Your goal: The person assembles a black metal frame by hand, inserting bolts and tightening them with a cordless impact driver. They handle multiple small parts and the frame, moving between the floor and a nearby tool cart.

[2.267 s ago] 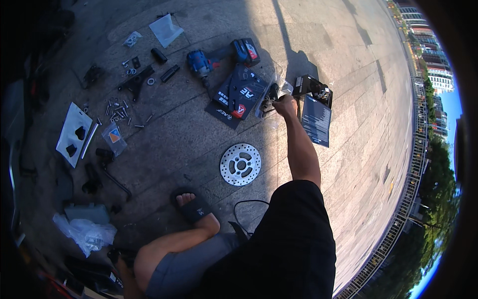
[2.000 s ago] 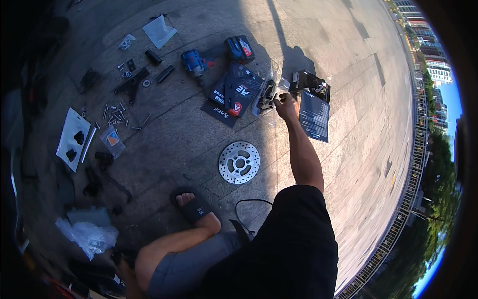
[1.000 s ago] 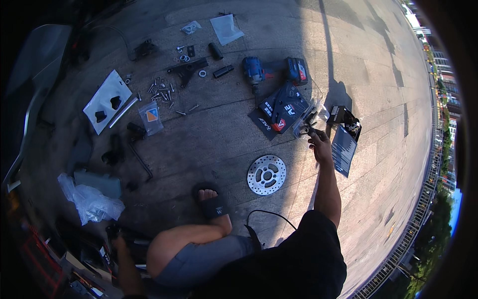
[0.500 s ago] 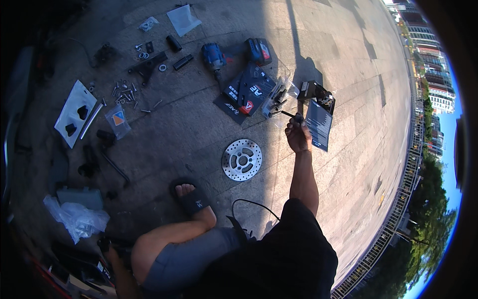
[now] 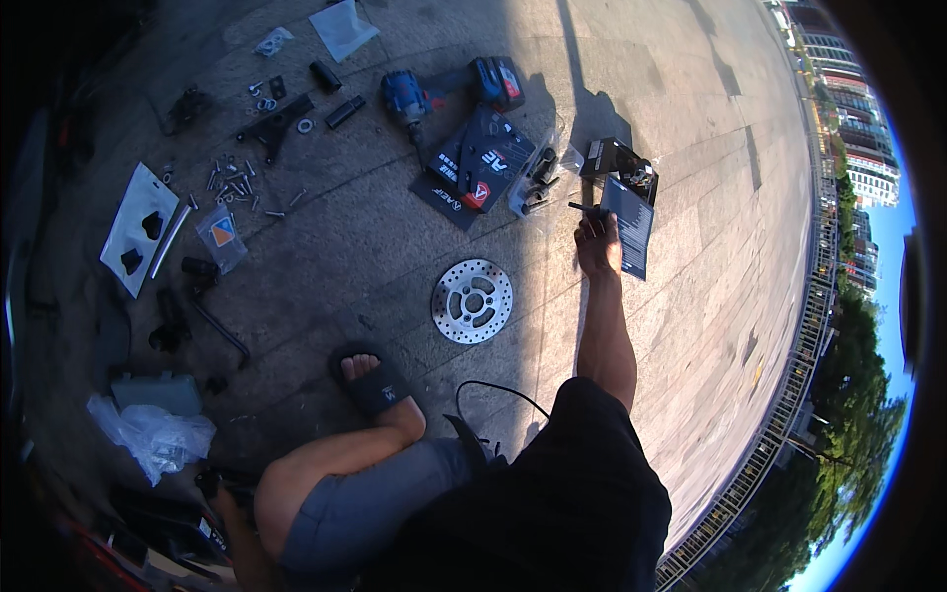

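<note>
Shifted off the clear plastic bag point(image 5: 522, 200), our right hand point(image 5: 599, 248) is pinching a black rod-like part point(image 5: 594, 211) right of the perforated silver metal disc point(image 5: 456, 285), ideally steadying it

The right of the hands point(image 5: 598, 249) holds a dark part point(image 5: 596, 212).

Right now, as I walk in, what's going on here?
A person's right hand holds a small dark part near an open box. The left hand is low at the left, too dark to tell its grip. A holed disc, a power tool and loose bolts lie on the ground.
</note>
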Tool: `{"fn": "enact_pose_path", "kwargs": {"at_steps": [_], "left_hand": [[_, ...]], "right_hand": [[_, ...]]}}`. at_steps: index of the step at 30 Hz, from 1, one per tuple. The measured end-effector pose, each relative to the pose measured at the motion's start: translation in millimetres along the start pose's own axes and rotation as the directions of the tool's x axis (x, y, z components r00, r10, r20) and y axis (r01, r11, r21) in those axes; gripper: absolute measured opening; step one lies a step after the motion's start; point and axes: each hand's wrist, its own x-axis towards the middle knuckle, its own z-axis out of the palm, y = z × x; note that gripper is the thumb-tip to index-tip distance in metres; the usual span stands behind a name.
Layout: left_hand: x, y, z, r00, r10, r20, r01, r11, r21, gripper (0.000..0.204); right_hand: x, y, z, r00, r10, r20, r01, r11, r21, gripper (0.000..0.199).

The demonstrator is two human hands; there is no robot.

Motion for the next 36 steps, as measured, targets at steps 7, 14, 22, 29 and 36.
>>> {"fn": "enact_pose_path", "kwargs": {"at_steps": [7, 14, 22, 29, 36], "left_hand": [[2, -3, 4, 1.000, 0.000, -0.001, 0.000, 1.000, 0.017, 0.054], [1, 0, 14, 0.998, 0.040, -0.049, -0.041, 0.999, -0.007, 0.059], [-54, 18, 23, 0.949, -0.122, -0.291, 0.070, 0.981, -0.183, 0.060], [-84, 29, 32, 0.932, -0.200, -0.302, 0.059, 0.907, -0.417, 0.058], [-86, 37, 29, 0.934, -0.251, -0.254, 0.112, 0.880, -0.462, 0.053]], "right_hand": [[41, 11, -7, 0.989, -0.141, -0.037, 0.119, 0.930, -0.349, 0.027], [19, -12, 46, 0.969, -0.055, 0.240, 0.083, 0.991, -0.107, 0.026], [-147, 60, 324, 0.342, 0.326, 0.882, -0.476, 0.869, -0.137, 0.040], [-375, 203, 503, -0.328, 0.585, 0.741, -0.259, 0.699, -0.666, 0.031], [-512, 275, 567, -0.274, 0.821, 0.501, 0.492, 0.568, -0.660, 0.026]]}}
